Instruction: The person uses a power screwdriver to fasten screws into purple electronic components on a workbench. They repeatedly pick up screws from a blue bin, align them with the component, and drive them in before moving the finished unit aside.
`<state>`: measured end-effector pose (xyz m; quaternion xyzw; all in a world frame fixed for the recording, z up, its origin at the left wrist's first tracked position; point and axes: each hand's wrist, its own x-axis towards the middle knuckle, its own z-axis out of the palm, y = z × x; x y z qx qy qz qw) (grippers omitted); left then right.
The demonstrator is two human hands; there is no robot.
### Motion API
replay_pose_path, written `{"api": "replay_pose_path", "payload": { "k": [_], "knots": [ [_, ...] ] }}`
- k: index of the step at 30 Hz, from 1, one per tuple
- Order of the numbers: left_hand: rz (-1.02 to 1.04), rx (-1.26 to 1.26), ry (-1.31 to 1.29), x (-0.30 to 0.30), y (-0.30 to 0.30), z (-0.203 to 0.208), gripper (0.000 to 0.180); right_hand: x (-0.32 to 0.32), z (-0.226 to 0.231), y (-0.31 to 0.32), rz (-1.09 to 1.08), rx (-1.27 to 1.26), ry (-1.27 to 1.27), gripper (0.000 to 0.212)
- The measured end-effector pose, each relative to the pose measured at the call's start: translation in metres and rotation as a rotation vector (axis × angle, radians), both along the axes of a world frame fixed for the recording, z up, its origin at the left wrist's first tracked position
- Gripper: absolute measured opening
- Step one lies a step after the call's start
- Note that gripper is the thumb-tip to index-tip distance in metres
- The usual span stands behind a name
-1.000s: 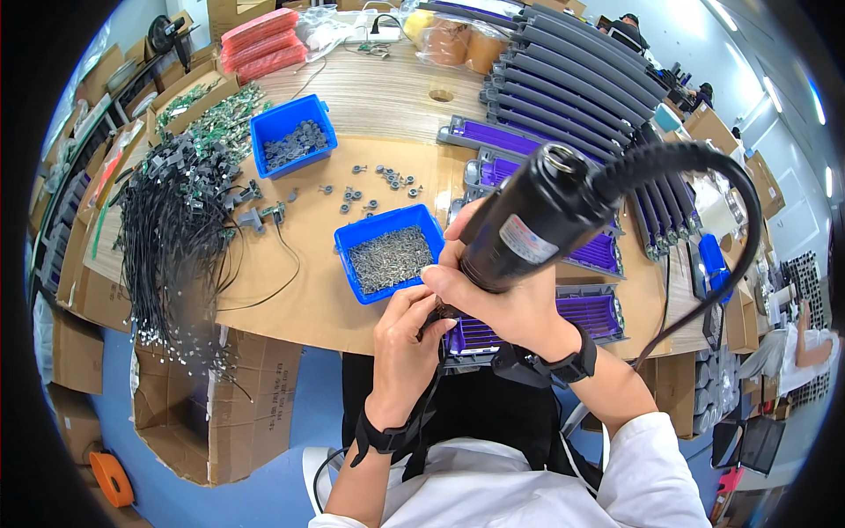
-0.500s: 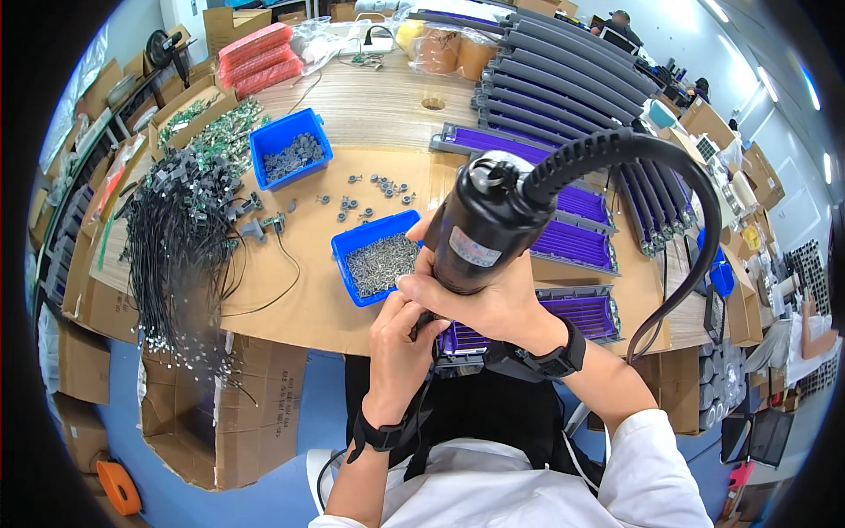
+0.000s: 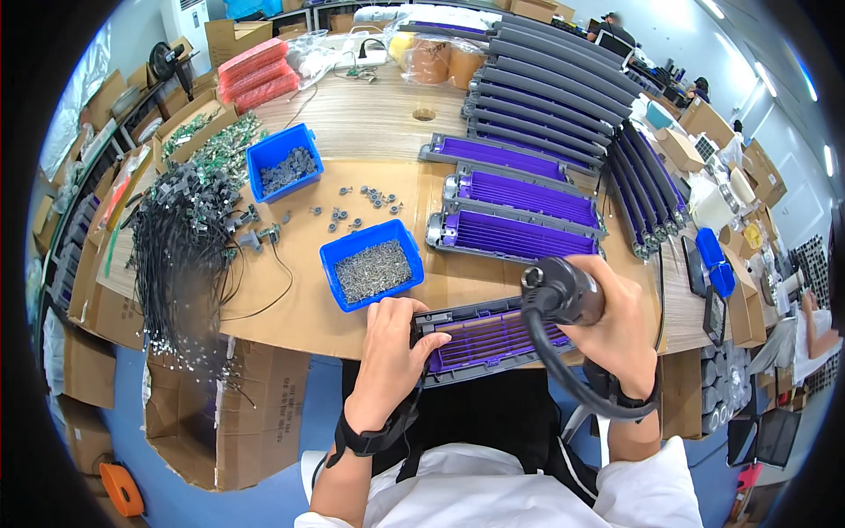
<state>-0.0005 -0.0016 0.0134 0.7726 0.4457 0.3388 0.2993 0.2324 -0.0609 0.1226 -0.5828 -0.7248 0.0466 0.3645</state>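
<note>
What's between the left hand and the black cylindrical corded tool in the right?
Head view: a grey plastic frame with purple slats spans that stretch; the left hand holds its left end, the black cylindrical tool overlaps its right part.

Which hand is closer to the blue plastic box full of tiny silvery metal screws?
Left: the left hand is just below the box in view, touching the purple-and-grey slatted panel. The right hand is farther to the right, holding the black cylindrical tool.
</note>
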Motion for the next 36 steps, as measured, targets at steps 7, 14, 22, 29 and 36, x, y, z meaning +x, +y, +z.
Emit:
{"api": "replay_pose_path", "payload": {
  "k": [7,14,22,29,36],
  "knots": [
    [-0.047,-0.048,-0.3,0.001,-0.007,0.012,0.031,0.05,-0.032,-0.035,-0.282,0.039,-0.077,0.048],
    [-0.072,0.123,-0.213,-0.002,-0.021,0.019,0.036,0.06,-0.051,-0.053,-0.352,-0.09,0.033,0.042],
    [-0.063,0.297,-0.271,-0.003,-0.033,0.011,0.035,0.06,-0.059,-0.065,-0.321,-0.03,0.114,0.044],
    [-0.066,0.344,-0.276,-0.004,-0.036,0.007,0.033,0.061,-0.066,-0.07,-0.297,0.044,0.107,0.047],
    [-0.08,0.354,-0.301,-0.002,-0.035,0.008,0.038,0.061,-0.068,-0.075,-0.275,0.093,0.113,0.048]
  ]
}}
